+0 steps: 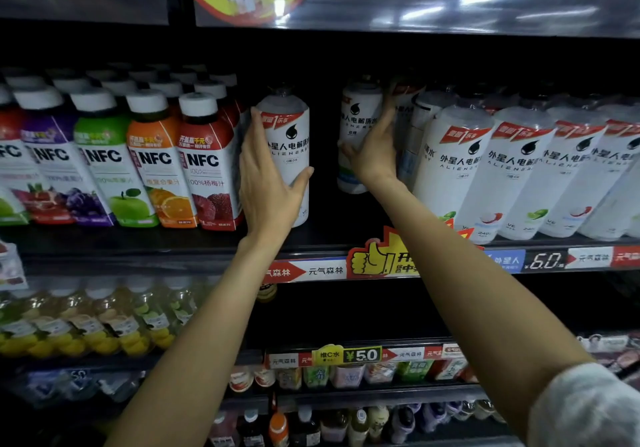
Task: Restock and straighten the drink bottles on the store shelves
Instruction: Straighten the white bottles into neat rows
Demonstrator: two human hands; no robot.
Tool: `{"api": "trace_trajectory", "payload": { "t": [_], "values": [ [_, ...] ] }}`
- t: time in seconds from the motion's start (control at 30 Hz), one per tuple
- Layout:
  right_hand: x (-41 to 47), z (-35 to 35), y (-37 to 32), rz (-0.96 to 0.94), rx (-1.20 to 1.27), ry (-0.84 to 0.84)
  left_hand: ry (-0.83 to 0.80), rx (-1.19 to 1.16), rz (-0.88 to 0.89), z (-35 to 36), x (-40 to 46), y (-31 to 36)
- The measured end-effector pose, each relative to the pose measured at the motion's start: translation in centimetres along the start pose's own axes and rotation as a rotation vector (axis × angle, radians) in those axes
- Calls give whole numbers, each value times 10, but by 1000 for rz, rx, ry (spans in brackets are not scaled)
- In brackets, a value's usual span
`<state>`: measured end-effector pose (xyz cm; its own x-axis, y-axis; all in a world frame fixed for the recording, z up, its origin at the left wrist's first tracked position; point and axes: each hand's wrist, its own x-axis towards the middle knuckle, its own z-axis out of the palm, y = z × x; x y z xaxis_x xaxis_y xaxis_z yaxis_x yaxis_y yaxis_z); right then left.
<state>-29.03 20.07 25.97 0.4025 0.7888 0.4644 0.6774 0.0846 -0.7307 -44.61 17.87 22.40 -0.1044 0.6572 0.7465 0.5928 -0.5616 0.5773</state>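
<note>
Nearest to you, your left hand [268,183] is wrapped around the lower body of a white electrolyte bottle [289,155], fingers up its left side and thumb hooked across the front, low on the label. That bottle stands upright at the shelf front, alone in a gap. Just beyond your knuckles on the left sit the NFC juice bottles [152,162], the red one almost touching the back of your hand, so you have little room to swing that way.

Your right hand [372,154] reaches deeper in. It grips a second white bottle [358,124] set further back, thumb on its front and fingers curled round its right side, where they slip between it and the crowded row of white bottles [512,173] to the hand's right. Its base is hidden behind your wrist, so whether it stands flat cannot be told.

Expect both bottles to be full and fairly heavy for one hand. The smooth shrink-wrapped sleeve looks slick, and the plastic wall will likely give a little if squeezed. Hold at mid-body or lower, where the sides are straight, rather than on the tapered shoulder or the cap. Slide the rear bottle forward along the shelf edge [325,270] side rather than lifting it, since the neighbours lean close and could topple.
</note>
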Motion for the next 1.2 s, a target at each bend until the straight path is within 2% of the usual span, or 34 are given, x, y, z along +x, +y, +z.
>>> {"api": "trace_trajectory", "payload": {
  "t": [0.17,0.4,0.6,0.7,0.77,0.83,1.0,1.2],
  "values": [
    [6,8,3,9,69,-14,-20,29,5,1,3,-2],
    [7,38,-16,-20,348,-239,-12,53,57,7,5,-18],
    [10,49,-17,-23,344,-327,14,56,73,15,7,-23],
    [9,45,-8,-63,82,-94,25,52,85,18,9,-24],
    [13,43,-4,-6,-154,130,43,57,96,22,8,-25],
    [18,44,0,73,-266,263,56,51,107,25,7,-26],
    [26,58,16,260,-309,353,89,50,153,27,9,-34],
    [37,67,21,244,-302,390,79,27,173,27,10,-37]
  ]
}}
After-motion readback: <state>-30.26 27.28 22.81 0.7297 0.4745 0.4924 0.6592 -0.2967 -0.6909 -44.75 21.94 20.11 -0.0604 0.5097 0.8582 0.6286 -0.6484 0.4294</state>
